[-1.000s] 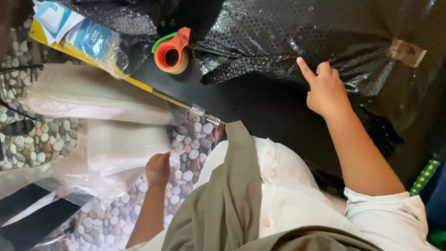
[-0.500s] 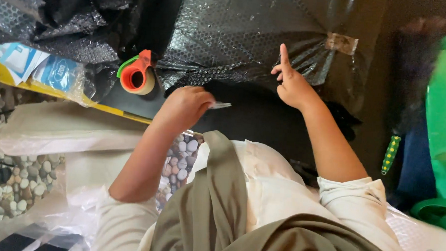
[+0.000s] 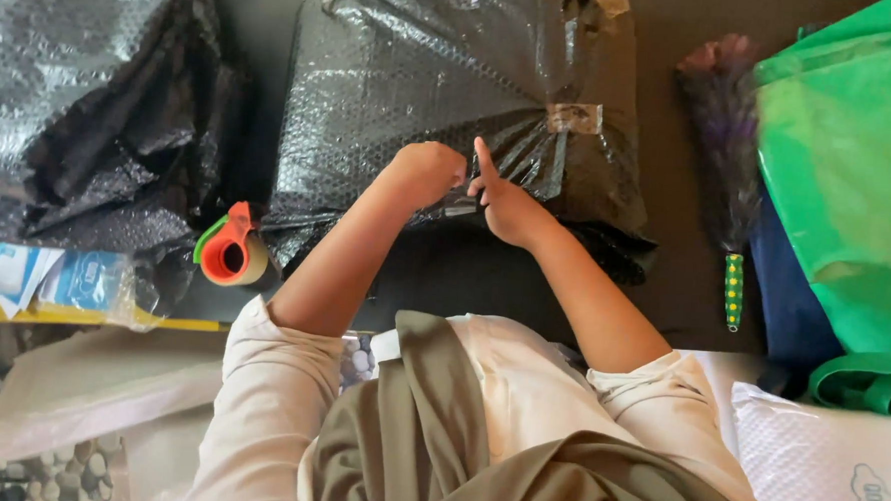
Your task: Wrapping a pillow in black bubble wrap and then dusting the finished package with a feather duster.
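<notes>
Both hands are now meeting at the centre of the frame, the left hand (image 3: 427, 170) having come up from the lower left, where it was a second ago. It is curled closed beside the right hand (image 3: 508, 205), apparently pinching a small strip of clear tape (image 3: 459, 210), though the grip itself is hard to make out. The right hand is pressing on the black bubble-wrapped parcel (image 3: 453, 81) with its forefinger raised. The parcel is lying on the dark tabletop (image 3: 665, 280) in the upper middle, already taped once. It is looking soft-skinned, slippery and bulky, best held by its edges, not by the wrap. An orange tape dispenser (image 3: 227, 254) is sitting at centre left, loose black bubble wrap (image 3: 72, 94) at upper left, a green bag (image 3: 850, 168) at right.
</notes>
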